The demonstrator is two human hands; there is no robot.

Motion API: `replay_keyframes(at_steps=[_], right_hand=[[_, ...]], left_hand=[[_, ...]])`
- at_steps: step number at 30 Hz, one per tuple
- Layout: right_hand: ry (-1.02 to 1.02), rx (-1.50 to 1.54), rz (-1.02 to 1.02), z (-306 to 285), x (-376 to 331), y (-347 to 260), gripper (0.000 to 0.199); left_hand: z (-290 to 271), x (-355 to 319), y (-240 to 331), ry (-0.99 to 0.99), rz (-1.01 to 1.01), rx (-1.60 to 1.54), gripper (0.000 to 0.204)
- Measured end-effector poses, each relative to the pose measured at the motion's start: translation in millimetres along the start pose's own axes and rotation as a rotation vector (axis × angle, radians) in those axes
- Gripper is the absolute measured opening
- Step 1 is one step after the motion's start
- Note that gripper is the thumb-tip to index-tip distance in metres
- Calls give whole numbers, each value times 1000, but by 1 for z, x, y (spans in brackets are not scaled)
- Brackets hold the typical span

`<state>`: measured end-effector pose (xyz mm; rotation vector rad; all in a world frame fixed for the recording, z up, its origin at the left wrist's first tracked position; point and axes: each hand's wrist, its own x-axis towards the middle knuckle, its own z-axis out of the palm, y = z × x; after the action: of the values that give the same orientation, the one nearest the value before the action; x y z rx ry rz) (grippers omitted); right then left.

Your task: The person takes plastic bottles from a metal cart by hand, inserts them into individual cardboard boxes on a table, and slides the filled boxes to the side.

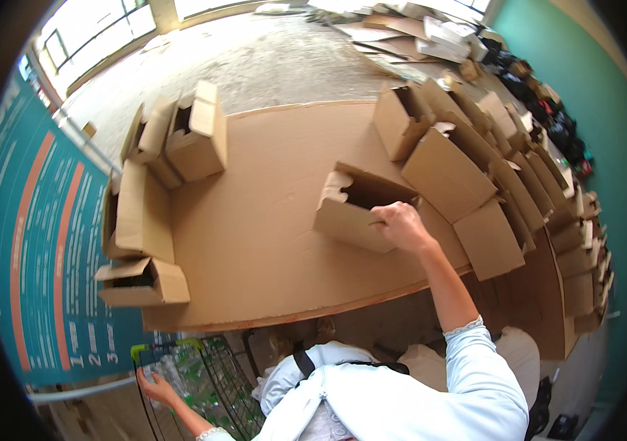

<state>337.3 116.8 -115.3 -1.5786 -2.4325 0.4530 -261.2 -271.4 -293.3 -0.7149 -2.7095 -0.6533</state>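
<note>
An open-topped cardboard box [348, 222] stands slightly askew on the cardboard-covered table, right of the middle. My right hand [401, 224] is closed on the near right part of its upper rim, fingers and thumb pinching the wall. The box's inside is dark, and I cannot tell what it holds. Low on the left, my left hand [156, 387] is beside a black wire basket [226, 371] with bright green corners. Its fingers are loosely bent and apart, with nothing visible in them. Clear plastic things with green parts [190, 375], apparently bottles, fill the basket.
The cardboard tabletop [269, 242] carries open boxes [144, 209] along its left edge and rows of boxes [449, 173] on the right. More boxes [578, 250] stand beyond, by a green wall [614, 147]. A teal printed banner [41, 242] borders the left. Flattened cardboard [387, 37] lies behind.
</note>
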Motion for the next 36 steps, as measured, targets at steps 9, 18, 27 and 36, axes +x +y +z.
replay_keyframes(at_steps=[9, 18, 27, 36], right_hand=[[-274, 171, -651, 70, 4, -165, 14], [-318, 120, -627, 85, -2, -211, 11], [-283, 38, -529, 85, -15, -217, 11], [-284, 63, -499, 86, -15, -217, 11]], left_hand=[[30, -204, -234, -760, -572, 377, 61], [44, -257, -236, -1068, -372, 453, 63], [92, -287, -254, -1245, -263, 705, 84], [-4, -264, -143, -988, -328, 521, 126]])
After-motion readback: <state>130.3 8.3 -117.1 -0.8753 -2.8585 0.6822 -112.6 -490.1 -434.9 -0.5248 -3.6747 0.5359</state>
